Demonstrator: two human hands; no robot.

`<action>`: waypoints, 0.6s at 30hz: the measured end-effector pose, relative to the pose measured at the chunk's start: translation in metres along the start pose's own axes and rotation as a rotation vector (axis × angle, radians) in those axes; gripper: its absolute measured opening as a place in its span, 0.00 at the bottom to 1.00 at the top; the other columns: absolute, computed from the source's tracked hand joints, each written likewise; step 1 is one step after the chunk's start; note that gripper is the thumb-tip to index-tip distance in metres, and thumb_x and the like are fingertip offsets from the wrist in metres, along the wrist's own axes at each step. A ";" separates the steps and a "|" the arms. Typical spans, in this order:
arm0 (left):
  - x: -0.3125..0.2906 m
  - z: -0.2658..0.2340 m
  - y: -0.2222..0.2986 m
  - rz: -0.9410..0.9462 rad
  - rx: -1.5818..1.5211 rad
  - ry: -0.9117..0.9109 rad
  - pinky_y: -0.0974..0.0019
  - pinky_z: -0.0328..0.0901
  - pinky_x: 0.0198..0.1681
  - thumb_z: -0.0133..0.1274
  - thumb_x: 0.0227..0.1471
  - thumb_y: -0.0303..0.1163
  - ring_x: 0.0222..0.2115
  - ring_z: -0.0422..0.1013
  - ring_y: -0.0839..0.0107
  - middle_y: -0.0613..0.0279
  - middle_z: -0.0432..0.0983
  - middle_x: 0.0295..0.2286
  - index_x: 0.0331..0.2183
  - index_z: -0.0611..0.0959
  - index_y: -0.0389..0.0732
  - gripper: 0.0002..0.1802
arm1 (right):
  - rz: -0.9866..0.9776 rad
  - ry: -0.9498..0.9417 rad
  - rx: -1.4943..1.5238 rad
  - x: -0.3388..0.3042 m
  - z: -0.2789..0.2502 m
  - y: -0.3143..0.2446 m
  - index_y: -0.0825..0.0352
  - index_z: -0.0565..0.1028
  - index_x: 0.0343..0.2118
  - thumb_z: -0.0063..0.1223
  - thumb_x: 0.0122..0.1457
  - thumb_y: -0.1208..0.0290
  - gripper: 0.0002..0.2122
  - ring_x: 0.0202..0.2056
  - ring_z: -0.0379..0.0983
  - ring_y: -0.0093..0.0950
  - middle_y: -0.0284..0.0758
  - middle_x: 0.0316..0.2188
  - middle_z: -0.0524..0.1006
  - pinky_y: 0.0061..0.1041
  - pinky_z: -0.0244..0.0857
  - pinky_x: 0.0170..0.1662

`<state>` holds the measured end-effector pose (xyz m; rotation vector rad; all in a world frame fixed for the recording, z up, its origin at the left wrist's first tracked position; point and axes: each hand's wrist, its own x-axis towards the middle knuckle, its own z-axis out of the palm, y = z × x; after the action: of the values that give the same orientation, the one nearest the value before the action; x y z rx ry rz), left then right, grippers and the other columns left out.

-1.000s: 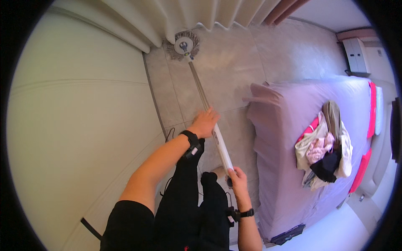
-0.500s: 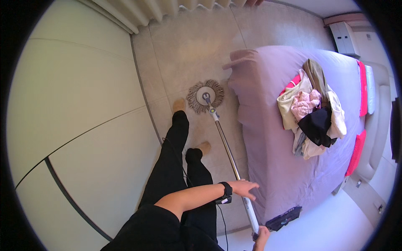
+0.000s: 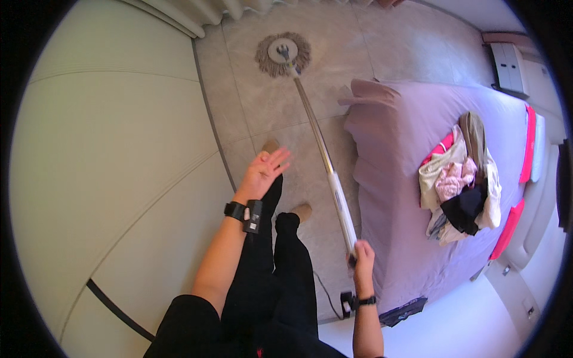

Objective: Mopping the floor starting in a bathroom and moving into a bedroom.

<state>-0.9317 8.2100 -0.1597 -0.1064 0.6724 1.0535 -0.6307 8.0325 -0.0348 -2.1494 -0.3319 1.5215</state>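
A round-headed mop with a metal and white pole (image 3: pixel 316 131) slants from my right hand up to the far floor. Its grey-brown fringed head (image 3: pixel 271 64) lies flat on the tiles, short of the curtain. My right hand (image 3: pixel 363 258) is wrapped round the handle's white end, beside the bed. My left hand (image 3: pixel 264 174) hangs in the air left of the pole, fingers spread, touching nothing. Both wrists wear black bands with small boxes.
On the right stands a bed with a lilac sheet (image 3: pixel 388 179) and a heap of clothes (image 3: pixel 461 188). A pale cabinet front (image 3: pixel 119 149) runs along the left. Beige curtains (image 3: pixel 230 9) hang at the far end. A black bag (image 3: pixel 403 311) lies by the bed's near corner.
The mop head has slid away from me towards the curtain. My right hand has moved forward with the handle. My left hand has swung from beside the pole out to the left.
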 end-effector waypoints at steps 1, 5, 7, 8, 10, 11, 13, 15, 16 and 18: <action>0.008 0.003 0.020 0.028 -0.029 -0.025 0.47 0.44 0.59 0.42 0.28 0.17 0.58 0.48 0.50 0.42 0.54 0.55 0.23 0.69 0.44 0.13 | -0.053 -0.009 -0.013 0.026 0.021 -0.015 0.65 0.70 0.26 0.44 0.57 0.62 0.11 0.12 0.61 0.18 0.29 0.13 0.68 0.17 0.51 0.12; 0.030 0.011 0.086 0.088 0.008 -0.037 0.48 0.44 0.60 0.43 0.32 0.18 0.58 0.47 0.50 0.42 0.52 0.56 0.24 0.71 0.43 0.11 | -0.035 -0.100 0.045 0.088 0.122 -0.111 0.66 0.70 0.25 0.45 0.57 0.63 0.11 0.11 0.60 0.18 0.29 0.13 0.68 0.19 0.51 0.12; 0.042 0.019 0.093 0.116 0.017 -0.016 0.48 0.45 0.59 0.44 0.36 0.19 0.58 0.48 0.51 0.44 0.50 0.56 0.35 0.73 0.42 0.18 | -0.087 -0.094 0.063 0.118 0.149 -0.134 0.65 0.70 0.25 0.46 0.57 0.62 0.12 0.10 0.59 0.18 0.30 0.12 0.68 0.19 0.50 0.11; 0.046 0.022 0.096 0.117 0.010 -0.014 0.48 0.45 0.59 0.44 0.36 0.19 0.58 0.48 0.51 0.44 0.50 0.56 0.35 0.73 0.42 0.18 | -0.085 -0.094 0.056 0.125 0.161 -0.148 0.65 0.70 0.25 0.46 0.57 0.62 0.12 0.10 0.59 0.18 0.30 0.12 0.68 0.19 0.50 0.11; 0.051 0.031 0.098 0.095 -0.107 0.026 0.47 0.46 0.58 0.44 0.38 0.20 0.58 0.48 0.51 0.46 0.47 0.58 0.52 0.63 0.43 0.34 | -0.060 -0.115 0.103 0.130 0.178 -0.167 0.65 0.70 0.26 0.46 0.57 0.61 0.12 0.10 0.59 0.18 0.30 0.12 0.68 0.18 0.50 0.11; 0.051 0.037 0.097 0.093 -0.110 0.025 0.47 0.46 0.58 0.44 0.38 0.20 0.58 0.48 0.51 0.46 0.47 0.58 0.52 0.63 0.43 0.34 | -0.061 -0.112 0.101 0.129 0.181 -0.168 0.65 0.70 0.26 0.46 0.57 0.61 0.12 0.10 0.59 0.18 0.30 0.12 0.68 0.18 0.50 0.11; 0.049 0.049 0.093 0.141 0.126 0.027 0.48 0.48 0.58 0.42 0.36 0.17 0.57 0.49 0.52 0.48 0.44 0.58 0.60 0.43 0.49 0.49 | -0.021 -0.126 0.080 0.128 0.181 -0.167 0.65 0.70 0.27 0.46 0.57 0.60 0.12 0.10 0.60 0.18 0.30 0.12 0.68 0.18 0.51 0.11; 0.042 0.054 0.080 0.143 0.184 -0.008 0.48 0.49 0.57 0.40 0.34 0.16 0.57 0.49 0.52 0.48 0.44 0.59 0.60 0.39 0.50 0.51 | -0.056 -0.141 0.083 0.124 0.173 -0.159 0.65 0.70 0.27 0.45 0.57 0.60 0.12 0.10 0.59 0.17 0.29 0.13 0.69 0.18 0.51 0.12; 0.039 0.055 0.072 0.143 0.241 -0.037 0.49 0.50 0.57 0.39 0.33 0.14 0.57 0.49 0.52 0.49 0.44 0.59 0.60 0.36 0.52 0.54 | -0.053 -0.159 0.086 0.121 0.168 -0.157 0.64 0.70 0.27 0.45 0.57 0.58 0.13 0.11 0.60 0.17 0.29 0.14 0.69 0.16 0.51 0.12; 0.033 0.060 0.050 0.136 0.237 -0.026 0.49 0.50 0.57 0.37 0.31 0.13 0.57 0.49 0.52 0.50 0.44 0.59 0.60 0.39 0.50 0.53 | -0.060 -0.179 0.099 0.116 0.154 -0.150 0.62 0.70 0.27 0.45 0.57 0.56 0.13 0.12 0.61 0.16 0.28 0.14 0.70 0.15 0.52 0.13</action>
<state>-0.9352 8.2840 -0.1188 0.1597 0.7837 1.0951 -0.7217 8.2514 -0.0924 -1.9157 -0.3700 1.6635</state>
